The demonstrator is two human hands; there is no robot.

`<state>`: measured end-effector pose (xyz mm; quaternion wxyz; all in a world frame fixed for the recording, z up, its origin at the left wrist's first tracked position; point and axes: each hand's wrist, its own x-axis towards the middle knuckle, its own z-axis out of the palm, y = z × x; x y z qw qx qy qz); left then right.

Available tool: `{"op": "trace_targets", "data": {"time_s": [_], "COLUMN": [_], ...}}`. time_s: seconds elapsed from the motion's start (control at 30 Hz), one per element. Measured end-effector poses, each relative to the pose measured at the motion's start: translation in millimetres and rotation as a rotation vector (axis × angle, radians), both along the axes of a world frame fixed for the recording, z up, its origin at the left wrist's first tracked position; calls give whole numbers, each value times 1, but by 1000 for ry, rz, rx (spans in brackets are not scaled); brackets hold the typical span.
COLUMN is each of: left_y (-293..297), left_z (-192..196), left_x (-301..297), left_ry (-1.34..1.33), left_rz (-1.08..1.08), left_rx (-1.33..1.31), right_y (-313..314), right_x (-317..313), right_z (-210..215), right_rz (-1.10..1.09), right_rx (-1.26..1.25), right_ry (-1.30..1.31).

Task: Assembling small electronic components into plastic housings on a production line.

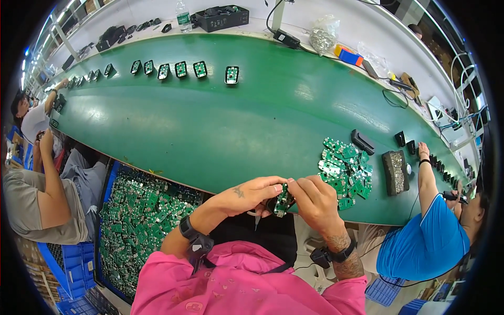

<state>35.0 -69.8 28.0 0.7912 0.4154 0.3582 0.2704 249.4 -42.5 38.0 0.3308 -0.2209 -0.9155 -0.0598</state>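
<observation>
Just past the front edge of the table, my two hands meet around a small green circuit board [282, 203]. My left hand [247, 195] is closed on the board and a dark piece behind it, seemingly a black plastic case mostly hidden by my fingers. Thumb and fingertips of my right hand [317, 203] pinch the upper right edge of the board. A thin pale pointed thing [256, 220] shows under my left fingers; its kind is unclear. A loose pile of green circuit boards [346, 168] lies nearest my right hand, with a black plastic case [363, 142] beside it.
A row of black cases with boards [200, 69] runs along the far side of the green table [226, 126]. A blue crate [109, 181] full of boards stands at lower left. Right of the pile is a dark box [389, 173] of small parts. Co-workers sit on both sides.
</observation>
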Motion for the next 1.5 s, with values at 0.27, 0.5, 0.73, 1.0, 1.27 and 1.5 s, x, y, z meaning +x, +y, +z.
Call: {"op": "trace_targets", "data": {"time_s": [0.27,0.5,0.73,1.0,1.27,1.5], "left_y": [-15,-27,-32,-36,-45,-58], "left_z": [-15,-15,-24,-20,-9,9], "left_x": [13,25,32,31,34,29], "left_ry": [38,-34,126,311,272,367], "left_rz": [369,351,486,430,512,586], "left_rx": [276,297,465,494,584,670], "right_y": [-21,-38,-45,-52,-68,-64], "right_x": [-4,-15,-20,-20,-22,-23], "right_z": [-11,-26,-29,-11,-8,2], "right_rz": [-283,-388,-406,-224,-137,-220], "right_rx": [-396,-1006,-844,-931,-1168,-524], "right_ry": [313,655,619,635,797,443]}}
